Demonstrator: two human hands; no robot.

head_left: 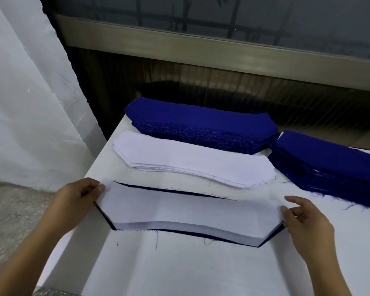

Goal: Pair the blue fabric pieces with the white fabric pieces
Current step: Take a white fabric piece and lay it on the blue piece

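Two hands: left hand (pixel 79 199) and right hand (pixel 308 223) each pinch an end of one white piece (pixel 190 210) laid on one blue piece (pixel 201 233), table (pixel 179 270) front. Behind: one white stack (pixel 190 161), far blue stack (pixel 201 122), right blue stack (pixel 329 167).

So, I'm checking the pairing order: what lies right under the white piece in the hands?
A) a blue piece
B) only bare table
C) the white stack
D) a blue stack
A: a blue piece shows as a dark rim round the white piece, pinched at its ends by the left hand and right hand.
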